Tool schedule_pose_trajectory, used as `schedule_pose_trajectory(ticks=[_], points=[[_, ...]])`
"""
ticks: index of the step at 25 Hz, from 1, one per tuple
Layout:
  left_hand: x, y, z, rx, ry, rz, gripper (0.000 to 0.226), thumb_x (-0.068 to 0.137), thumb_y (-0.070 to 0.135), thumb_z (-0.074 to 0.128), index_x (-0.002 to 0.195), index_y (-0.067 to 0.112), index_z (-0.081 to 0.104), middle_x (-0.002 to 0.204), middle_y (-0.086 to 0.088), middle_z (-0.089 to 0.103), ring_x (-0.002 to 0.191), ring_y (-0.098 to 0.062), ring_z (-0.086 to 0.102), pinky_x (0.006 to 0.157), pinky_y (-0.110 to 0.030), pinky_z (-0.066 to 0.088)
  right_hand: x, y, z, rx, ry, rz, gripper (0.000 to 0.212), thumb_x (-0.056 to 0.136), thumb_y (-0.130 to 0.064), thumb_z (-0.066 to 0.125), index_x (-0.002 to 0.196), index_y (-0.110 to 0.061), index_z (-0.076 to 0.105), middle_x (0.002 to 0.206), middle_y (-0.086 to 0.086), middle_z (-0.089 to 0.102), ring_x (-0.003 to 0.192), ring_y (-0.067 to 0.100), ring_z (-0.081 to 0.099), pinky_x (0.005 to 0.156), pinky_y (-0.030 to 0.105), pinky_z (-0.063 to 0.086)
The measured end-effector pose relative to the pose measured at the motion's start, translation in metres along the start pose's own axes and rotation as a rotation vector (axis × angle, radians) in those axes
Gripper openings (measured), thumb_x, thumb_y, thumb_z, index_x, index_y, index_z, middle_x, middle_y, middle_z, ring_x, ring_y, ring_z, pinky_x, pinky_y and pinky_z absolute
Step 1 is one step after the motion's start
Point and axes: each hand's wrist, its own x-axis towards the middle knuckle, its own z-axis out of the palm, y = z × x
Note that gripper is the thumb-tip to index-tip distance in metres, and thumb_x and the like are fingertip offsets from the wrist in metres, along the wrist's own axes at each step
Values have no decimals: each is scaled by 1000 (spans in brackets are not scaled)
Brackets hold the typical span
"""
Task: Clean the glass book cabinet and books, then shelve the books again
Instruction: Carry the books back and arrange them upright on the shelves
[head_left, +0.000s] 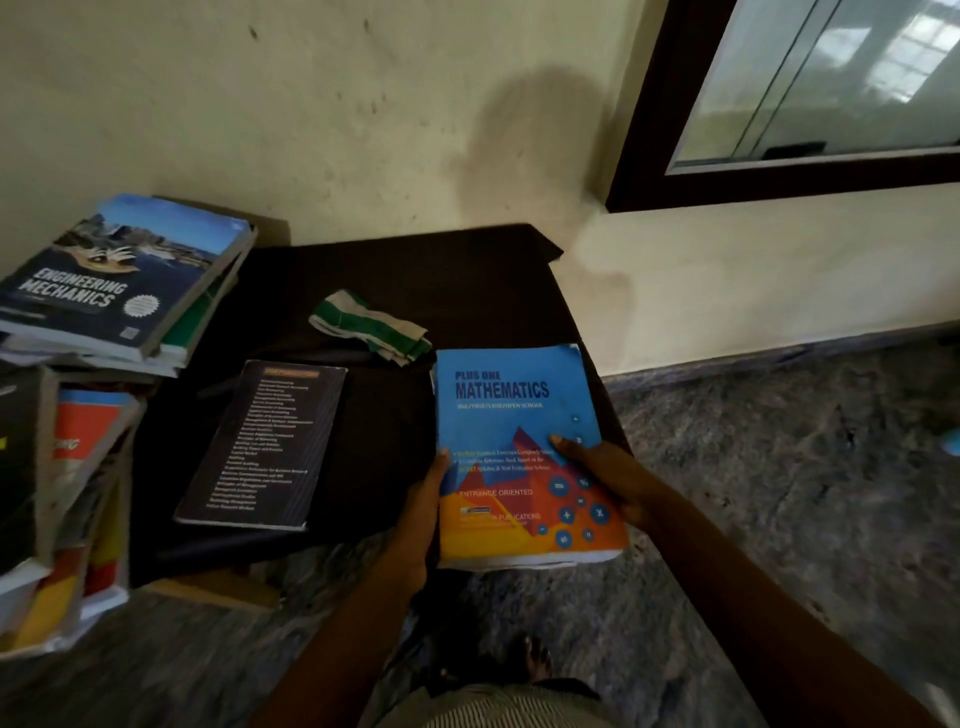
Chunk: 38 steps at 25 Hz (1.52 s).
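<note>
Cream wall backed a dark-draped table (467, 270), and the mathematics book (509, 415) was at its right edge, near end overhanging the floor. The left hand (421, 514) gripped the spine side and the right hand (608, 478) the open side, thumbs on the cover. The book's long axis ran from the person toward the wall, title upright to them. Just beyond the book's far-left corner lay the green-and-white cloth (371, 325), nearer the left hand, so wiping seemed likely next. The glass cabinet (831, 78) stood up and right of the book, well apart.

Cream plaster wall (363, 104) with a dark stain (519, 135), meeting a mottled grey stone floor (779, 467); a low table (415, 270) draped in dark cloth stands against it.
</note>
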Motion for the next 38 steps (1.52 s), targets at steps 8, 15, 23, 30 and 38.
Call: schedule_pose_trajectory(ticks=[8, 15, 23, 30, 38], points=[[-4, 0, -22, -95, -190, -86, 66, 66, 49, 76, 117, 10, 61, 100, -16, 71, 80, -28, 71, 62, -40, 59, -20, 40, 14, 184, 34, 123, 51, 75, -33, 69, 120, -12, 59, 109, 15, 68, 93, 31, 67, 80, 45, 55], [-14, -1, -10, 48, -96, -22, 87, 54, 44, 86, 128, 10, 55, 116, -19, 65, 103, -39, 63, 88, -54, 51, -37, 62, 19, 294, -47, 151, 81, 59, -42, 84, 127, -11, 54, 120, 18, 62, 105, 34, 62, 90, 49, 50], [-5, -3, 16, 42, -269, -134, 56, 79, 41, 70, 124, 11, 57, 118, -21, 64, 103, -41, 62, 91, -58, 47, -80, 57, 11, 445, 155, 70, 60, 71, -45, 74, 118, -11, 60, 109, 17, 68, 83, 29, 69, 76, 43, 57], [25, -11, 152, 397, -503, -100, 86, 41, 45, 91, 112, 7, 63, 108, -21, 68, 96, -39, 66, 86, -54, 52, -130, 52, -76, 629, 396, -99, 54, 72, -41, 69, 117, -11, 60, 107, 19, 68, 83, 31, 68, 83, 48, 54], [49, -50, 393, 523, -723, 2, 50, 69, 24, 72, 112, 5, 59, 95, -19, 71, 72, -30, 69, 61, -35, 58, -203, -5, -276, 620, 521, -323, 46, 81, -42, 59, 117, -14, 59, 106, 16, 69, 80, 26, 70, 73, 40, 58]])
